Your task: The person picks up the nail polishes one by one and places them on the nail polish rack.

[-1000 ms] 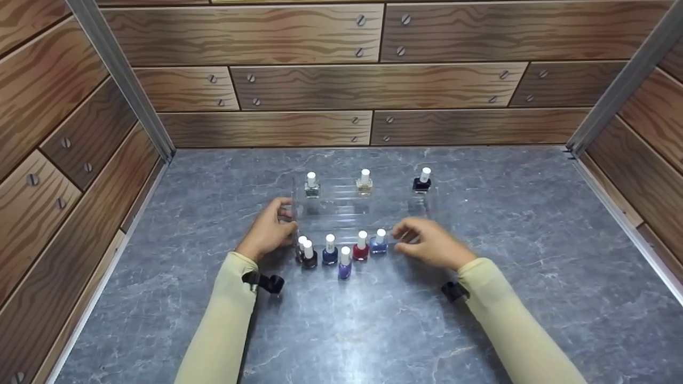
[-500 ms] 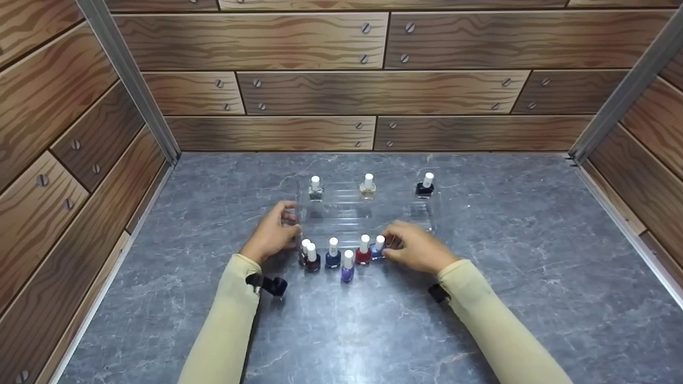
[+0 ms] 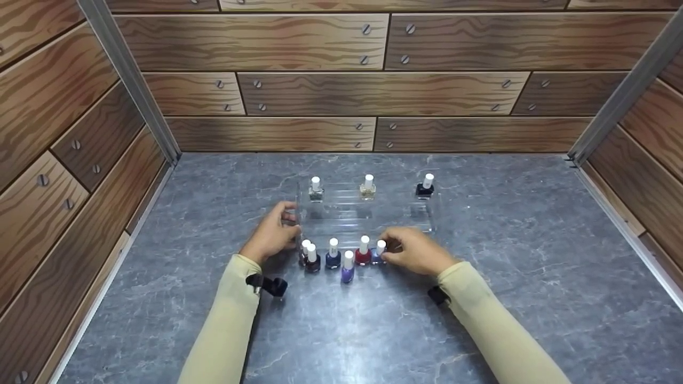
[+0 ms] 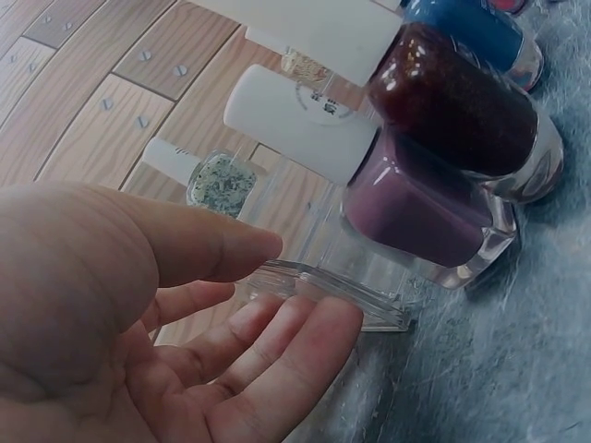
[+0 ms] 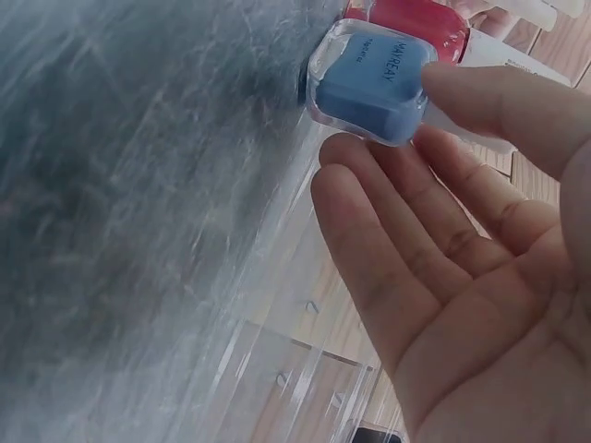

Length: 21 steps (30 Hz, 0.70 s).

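Note:
A clear plastic display rack (image 3: pixel 347 226) stands in the middle of the table. At its left side, my left hand (image 3: pixel 271 232) pinches the edge of the clear side panel (image 4: pixel 346 293) between thumb and fingers. My right hand (image 3: pixel 419 252) is at the rack's front right, with thumb and fingers around a light blue nail polish bottle (image 5: pixel 369 83). That bottle is upright, beside a red nail polish (image 3: pixel 363 255). Further left along the front are a dark blue bottle (image 3: pixel 333 258), a dark red one (image 4: pixel 462 101) and a mauve one (image 4: pixel 416 208).
A purple nail polish (image 3: pixel 347 273) stands ahead of the front row, nearer me. On the rack's back level are a glitter bottle (image 3: pixel 316 191), a pale gold one (image 3: pixel 367 189) and a black one (image 3: pixel 425 188). Wood-patterned walls (image 3: pixel 315 93) enclose the grey marbled table (image 3: pixel 347 341).
My right hand has moved left to the light blue bottle and taken hold of it. The left hand keeps its place at the rack's side; the whole head view has shifted slightly.

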Each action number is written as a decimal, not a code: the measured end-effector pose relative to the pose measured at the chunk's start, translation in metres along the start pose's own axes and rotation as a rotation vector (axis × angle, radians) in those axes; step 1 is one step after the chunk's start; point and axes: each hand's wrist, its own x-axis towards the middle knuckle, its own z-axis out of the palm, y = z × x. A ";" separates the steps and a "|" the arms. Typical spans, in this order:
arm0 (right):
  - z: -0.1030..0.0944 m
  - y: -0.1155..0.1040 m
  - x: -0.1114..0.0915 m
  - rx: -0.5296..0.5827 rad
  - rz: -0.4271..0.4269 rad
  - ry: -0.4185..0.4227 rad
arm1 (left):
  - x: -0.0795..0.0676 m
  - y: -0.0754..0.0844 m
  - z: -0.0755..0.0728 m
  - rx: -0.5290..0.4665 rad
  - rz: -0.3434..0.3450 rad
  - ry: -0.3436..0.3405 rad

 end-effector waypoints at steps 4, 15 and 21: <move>0.001 0.001 0.001 0.022 -0.002 0.002 | 0.000 0.001 0.000 0.007 0.000 -0.004; 0.004 0.006 0.001 0.046 -0.011 -0.006 | 0.001 -0.001 0.000 0.007 -0.035 0.018; 0.002 0.005 0.001 0.055 -0.008 -0.011 | 0.004 -0.003 0.000 -0.009 -0.055 0.030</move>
